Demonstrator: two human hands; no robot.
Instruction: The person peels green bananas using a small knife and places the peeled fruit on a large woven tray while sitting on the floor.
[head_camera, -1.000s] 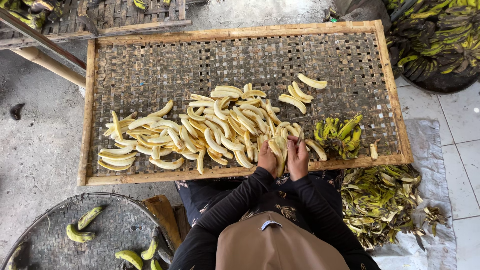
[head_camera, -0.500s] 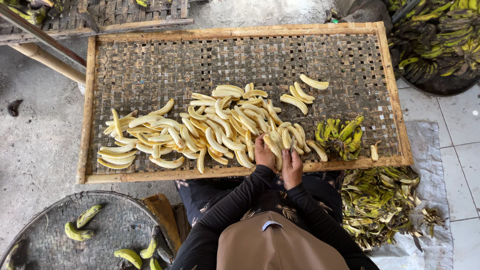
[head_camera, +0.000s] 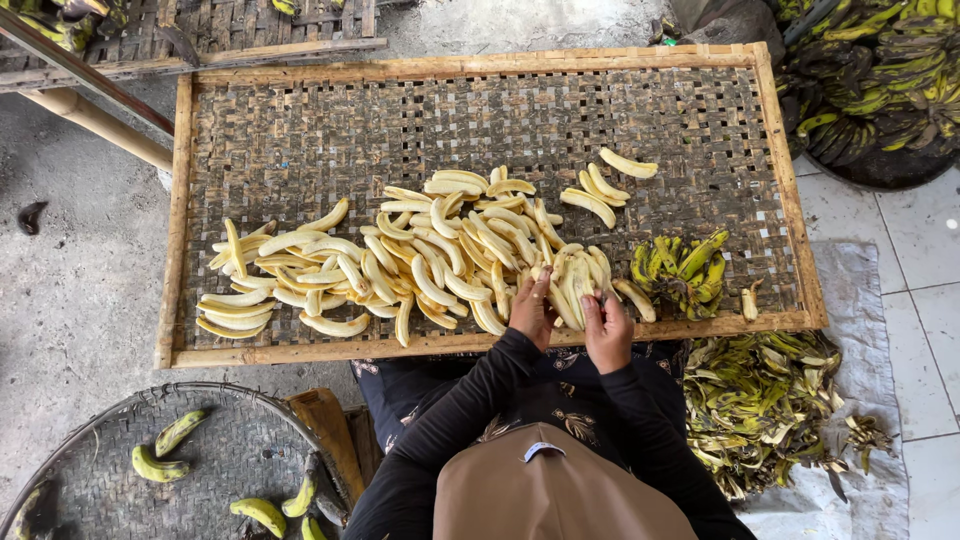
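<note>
Far half of woven bamboo tray (head_camera: 300, 130): bare, passable.
Near half: blocked by pale peeled bananas (head_camera: 420, 260), green banana bunch (head_camera: 685, 270).

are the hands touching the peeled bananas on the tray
Touching: the head view shows the left hand and right hand resting on the peeled bananas.

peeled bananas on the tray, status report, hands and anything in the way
Left hand and right hand both on the peeled bananas at the woven tray's near edge. Unpeeled green bunch just right, apart.
</note>
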